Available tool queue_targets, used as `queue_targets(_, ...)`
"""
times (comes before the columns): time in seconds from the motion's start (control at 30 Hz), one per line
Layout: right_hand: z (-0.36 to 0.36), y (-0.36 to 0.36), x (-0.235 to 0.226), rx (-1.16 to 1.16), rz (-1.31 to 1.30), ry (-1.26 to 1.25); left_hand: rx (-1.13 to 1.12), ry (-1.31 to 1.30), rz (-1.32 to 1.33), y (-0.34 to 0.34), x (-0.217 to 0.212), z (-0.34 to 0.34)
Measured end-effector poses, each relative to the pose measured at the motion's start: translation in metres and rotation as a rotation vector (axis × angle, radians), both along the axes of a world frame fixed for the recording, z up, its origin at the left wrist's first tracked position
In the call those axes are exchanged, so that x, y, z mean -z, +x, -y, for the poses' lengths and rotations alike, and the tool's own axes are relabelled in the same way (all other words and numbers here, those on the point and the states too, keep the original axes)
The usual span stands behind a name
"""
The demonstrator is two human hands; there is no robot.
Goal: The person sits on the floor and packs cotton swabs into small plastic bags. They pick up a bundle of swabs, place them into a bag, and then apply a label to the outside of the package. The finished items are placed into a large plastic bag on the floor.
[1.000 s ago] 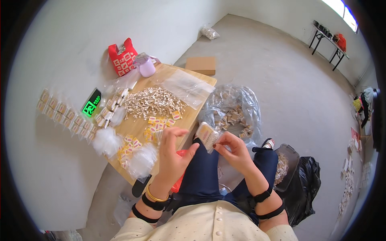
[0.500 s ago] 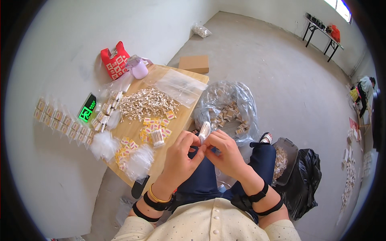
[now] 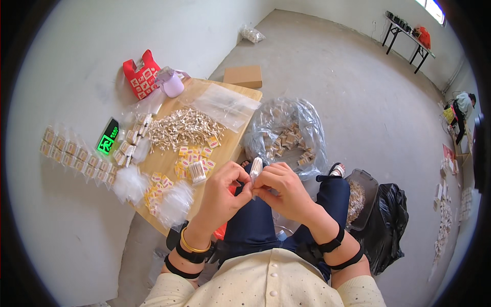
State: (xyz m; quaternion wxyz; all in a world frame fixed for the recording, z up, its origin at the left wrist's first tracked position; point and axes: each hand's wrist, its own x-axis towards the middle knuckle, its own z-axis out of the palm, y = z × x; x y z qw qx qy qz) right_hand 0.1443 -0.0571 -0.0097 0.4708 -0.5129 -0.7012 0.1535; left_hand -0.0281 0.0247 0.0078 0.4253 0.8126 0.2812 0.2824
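A small clear bag of cotton swabs stands upright above my lap, pinched at its lower end. My left hand is closed, thumb and forefinger meeting at the bag's bottom. Against its other side press the fingers of my right hand, also closed. Left of my hands, on the wooden table, a bundle of swabs lies on small yellow-and-white cards. Beyond spreads a heap of loose cotton swabs. Empty clear small bags are piled at the near edge.
Filled packets line up along the wall side. A lilac jug and a red bag stand at the back. Past my knees sits a large clear sack of packets. A grey bin and black plastic bag lie right.
Both hands keep hold of the bag of swabs, which has shifted slightly left and down. The view has moved a little. A bit of red now shows beside my left forearm.
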Motion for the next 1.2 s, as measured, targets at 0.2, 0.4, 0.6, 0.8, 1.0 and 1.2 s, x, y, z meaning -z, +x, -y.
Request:
queue_targets(0.2,0.004,-0.006,0.004,-0.051,-0.265,-0.205,-0.001,-0.068,0.07,-0.001,0.012,-0.002)
queue_targets(0.4,0.004,0.005,0.025,0.027,-0.568,-0.266,-0.006,-0.096,0.168,-0.007,0.022,-0.006)
queue_targets(0.6,0.001,0.012,0.017,-0.136,-0.798,-0.334,-0.146,-0.332,0.413,0.005,0.052,-0.009)
queue_targets(0.8,-0.011,0.01,0.026,-0.059,-0.88,-0.309,-0.143,-0.634,0.31,-0.003,0.055,-0.013)
queue_targets(1.0,-0.039,-0.013,0.024,0.327,-0.415,-0.043,-0.243,-0.356,0.273,0.027,0.052,-0.018)
queue_targets(1.2,-0.052,-0.011,0.029,0.487,-0.519,0.02,-0.33,0.073,0.23,0.053,0.058,-0.034)
